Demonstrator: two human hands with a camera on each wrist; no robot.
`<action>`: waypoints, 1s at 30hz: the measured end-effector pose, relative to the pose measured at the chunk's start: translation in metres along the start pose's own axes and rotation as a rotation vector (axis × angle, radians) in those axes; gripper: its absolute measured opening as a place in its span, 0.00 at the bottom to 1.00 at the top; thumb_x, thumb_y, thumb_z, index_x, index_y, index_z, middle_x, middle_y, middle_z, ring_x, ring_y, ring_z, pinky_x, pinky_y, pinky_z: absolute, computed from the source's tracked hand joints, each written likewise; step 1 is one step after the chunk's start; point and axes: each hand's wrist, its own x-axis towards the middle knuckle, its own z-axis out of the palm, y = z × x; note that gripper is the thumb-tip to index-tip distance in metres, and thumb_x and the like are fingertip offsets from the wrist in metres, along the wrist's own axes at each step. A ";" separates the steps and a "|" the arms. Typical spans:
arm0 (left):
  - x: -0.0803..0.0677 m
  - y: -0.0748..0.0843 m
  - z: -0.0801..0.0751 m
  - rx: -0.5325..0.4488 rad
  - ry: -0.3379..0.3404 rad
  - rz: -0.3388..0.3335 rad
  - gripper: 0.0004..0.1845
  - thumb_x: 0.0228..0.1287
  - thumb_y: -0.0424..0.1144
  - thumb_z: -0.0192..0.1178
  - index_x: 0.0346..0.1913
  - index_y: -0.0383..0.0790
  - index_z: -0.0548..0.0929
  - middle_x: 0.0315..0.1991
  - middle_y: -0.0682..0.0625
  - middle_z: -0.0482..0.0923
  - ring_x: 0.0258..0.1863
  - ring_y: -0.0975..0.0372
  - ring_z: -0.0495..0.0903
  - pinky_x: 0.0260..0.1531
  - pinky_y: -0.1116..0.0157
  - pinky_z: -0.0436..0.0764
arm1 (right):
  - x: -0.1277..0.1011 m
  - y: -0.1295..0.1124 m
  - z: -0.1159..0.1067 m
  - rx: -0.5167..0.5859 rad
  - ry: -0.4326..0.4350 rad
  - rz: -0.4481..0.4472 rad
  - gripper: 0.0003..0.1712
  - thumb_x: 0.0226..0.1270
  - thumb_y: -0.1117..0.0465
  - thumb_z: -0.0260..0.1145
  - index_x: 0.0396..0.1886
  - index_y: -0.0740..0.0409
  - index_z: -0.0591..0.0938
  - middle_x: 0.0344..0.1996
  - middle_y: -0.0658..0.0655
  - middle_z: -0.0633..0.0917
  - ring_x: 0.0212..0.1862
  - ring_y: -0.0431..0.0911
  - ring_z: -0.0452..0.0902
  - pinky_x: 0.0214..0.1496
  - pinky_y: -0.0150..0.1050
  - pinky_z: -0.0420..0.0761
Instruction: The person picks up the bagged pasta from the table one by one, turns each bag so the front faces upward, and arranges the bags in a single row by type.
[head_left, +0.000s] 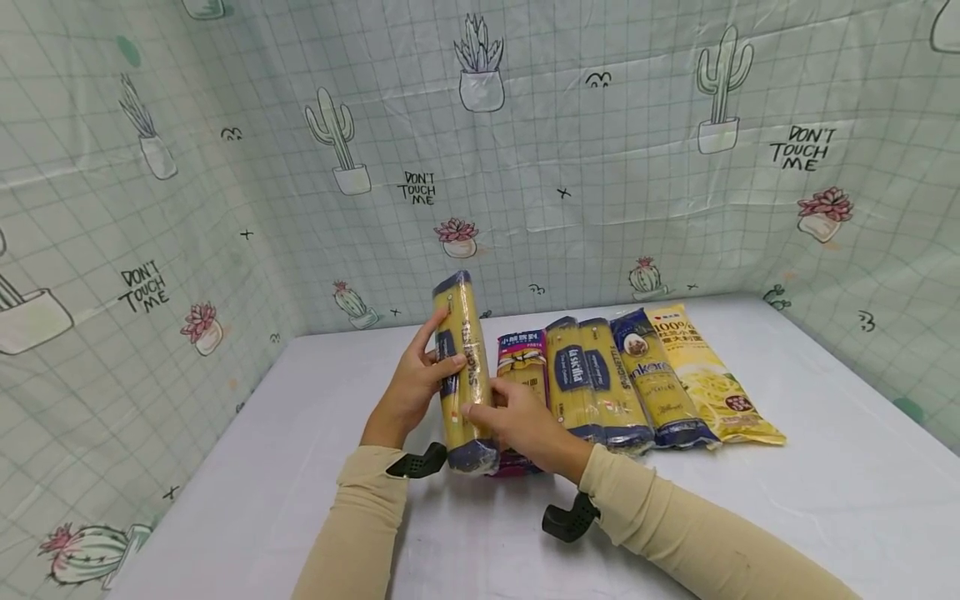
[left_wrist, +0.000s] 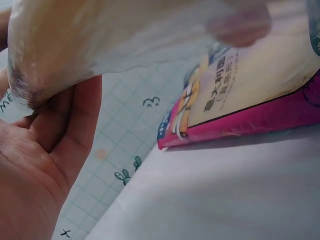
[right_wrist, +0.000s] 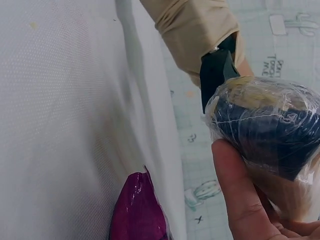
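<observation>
Both hands hold a spaghetti pack (head_left: 471, 385) tilted upright above the table, yellow pasta in clear film with navy ends. My left hand (head_left: 411, 382) grips its left side, thumb across the front and fingers partly hidden behind. Lower down, my right hand (head_left: 528, 421) grips the right edge, thumb on the front. The right wrist view shows the pack's navy end (right_wrist: 270, 130), crinkled in film, close to the thumb. Just behind the held pack lies a pink pasta pack (head_left: 522, 358), partly covered by it and the right hand.
Right of the pink pack, two la sicilia spaghetti packs (head_left: 573, 375) lie side by side. Beyond them are a blue-ended pasta pack (head_left: 663, 383) and a yellow noodle bag (head_left: 712, 379). The white table (head_left: 330, 392) meets a patterned cloth backdrop (head_left: 540, 167) behind and at the sides.
</observation>
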 end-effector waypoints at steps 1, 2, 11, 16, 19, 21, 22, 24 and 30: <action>0.000 0.000 0.000 0.007 0.007 -0.008 0.44 0.67 0.33 0.64 0.79 0.63 0.56 0.59 0.32 0.73 0.50 0.53 0.79 0.47 0.59 0.81 | 0.000 0.000 0.000 -0.003 0.002 0.004 0.33 0.71 0.51 0.66 0.67 0.65 0.71 0.50 0.61 0.84 0.45 0.49 0.84 0.43 0.44 0.86; 0.000 0.001 0.000 0.017 0.014 -0.017 0.44 0.67 0.33 0.64 0.79 0.64 0.56 0.59 0.32 0.73 0.50 0.53 0.79 0.47 0.59 0.81 | 0.000 0.000 0.000 -0.005 0.001 0.010 0.34 0.70 0.51 0.66 0.68 0.65 0.70 0.50 0.61 0.85 0.45 0.49 0.84 0.43 0.44 0.86; 0.000 0.006 0.002 0.130 0.071 -0.111 0.43 0.65 0.37 0.68 0.78 0.63 0.59 0.60 0.33 0.74 0.54 0.50 0.78 0.48 0.58 0.81 | 0.000 0.002 -0.002 0.007 -0.006 0.045 0.42 0.67 0.58 0.68 0.76 0.63 0.61 0.51 0.63 0.84 0.46 0.50 0.85 0.43 0.47 0.86; 0.001 0.009 -0.002 0.140 0.035 -0.127 0.43 0.68 0.37 0.66 0.79 0.62 0.55 0.62 0.33 0.73 0.53 0.50 0.80 0.48 0.57 0.81 | 0.002 0.003 -0.004 0.039 0.001 0.041 0.40 0.65 0.61 0.68 0.74 0.64 0.62 0.51 0.63 0.84 0.47 0.51 0.84 0.46 0.46 0.85; 0.000 0.010 -0.006 0.103 0.007 -0.119 0.42 0.71 0.35 0.60 0.81 0.59 0.51 0.63 0.32 0.72 0.51 0.52 0.82 0.48 0.59 0.81 | 0.002 0.004 -0.005 0.073 0.008 0.028 0.39 0.66 0.62 0.66 0.73 0.65 0.63 0.52 0.64 0.84 0.48 0.52 0.84 0.48 0.46 0.85; -0.001 0.011 -0.009 0.061 -0.009 -0.112 0.43 0.70 0.31 0.56 0.81 0.58 0.48 0.64 0.32 0.72 0.49 0.53 0.83 0.47 0.60 0.81 | 0.002 0.004 -0.006 0.100 0.008 0.020 0.38 0.66 0.63 0.65 0.73 0.66 0.63 0.53 0.66 0.83 0.49 0.53 0.84 0.50 0.47 0.84; -0.001 0.011 -0.010 0.037 -0.019 -0.109 0.44 0.69 0.29 0.54 0.81 0.57 0.47 0.64 0.31 0.71 0.48 0.54 0.83 0.46 0.60 0.82 | 0.002 0.004 -0.006 0.109 0.008 0.017 0.38 0.66 0.64 0.64 0.73 0.66 0.62 0.54 0.66 0.83 0.50 0.54 0.84 0.50 0.47 0.84; -0.002 0.011 -0.011 -0.012 -0.044 -0.102 0.47 0.65 0.25 0.53 0.81 0.57 0.45 0.66 0.31 0.69 0.47 0.55 0.83 0.44 0.61 0.83 | 0.003 0.005 -0.007 0.123 0.004 0.009 0.37 0.67 0.64 0.63 0.73 0.67 0.62 0.54 0.66 0.83 0.50 0.54 0.84 0.51 0.47 0.84; -0.005 0.010 -0.012 -0.050 -0.111 -0.095 0.53 0.65 0.23 0.55 0.81 0.63 0.38 0.71 0.33 0.63 0.48 0.54 0.82 0.40 0.59 0.85 | 0.005 0.009 -0.009 0.183 -0.014 -0.017 0.34 0.66 0.66 0.58 0.71 0.70 0.64 0.54 0.68 0.82 0.50 0.53 0.83 0.51 0.46 0.84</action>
